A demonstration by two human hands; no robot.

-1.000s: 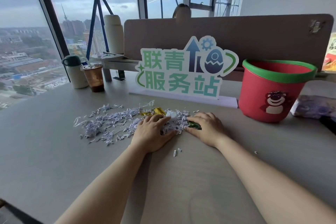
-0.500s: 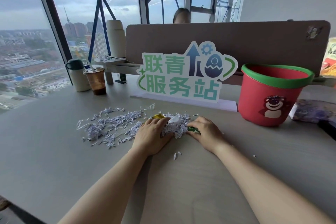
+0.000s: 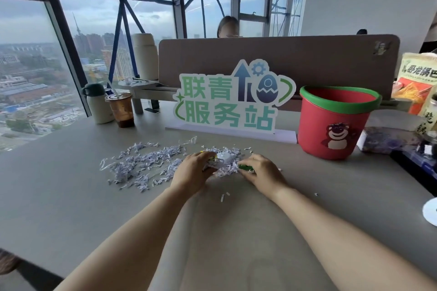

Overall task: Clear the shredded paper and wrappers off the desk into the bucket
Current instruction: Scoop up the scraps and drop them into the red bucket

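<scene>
White shredded paper (image 3: 144, 164) lies scattered on the grey desk (image 3: 71, 208), thickest left of my hands. My left hand (image 3: 192, 172) and my right hand (image 3: 261, 172) cup a small heap of shreds and wrappers (image 3: 225, 163) from both sides. A yellow wrapper shows under my left fingers, and a green wrapper (image 3: 246, 168) sits under my right fingertips. A white wrapper tops the heap. The red bucket (image 3: 331, 125) with a green rim and a bear picture stands upright to the right, apart from my hands.
A green-and-white sign (image 3: 231, 99) stands behind the heap. At back left are an iced drink cup (image 3: 120, 110) and a white flask (image 3: 97, 104). Snack bags (image 3: 416, 82) and a purple packet (image 3: 387, 140) crowd the right edge. A person sits behind the divider (image 3: 279, 54).
My two hands have drawn closer together, bunching the shreds and wrappers into a tighter, higher heap between them. The camera has tilted up a little.
</scene>
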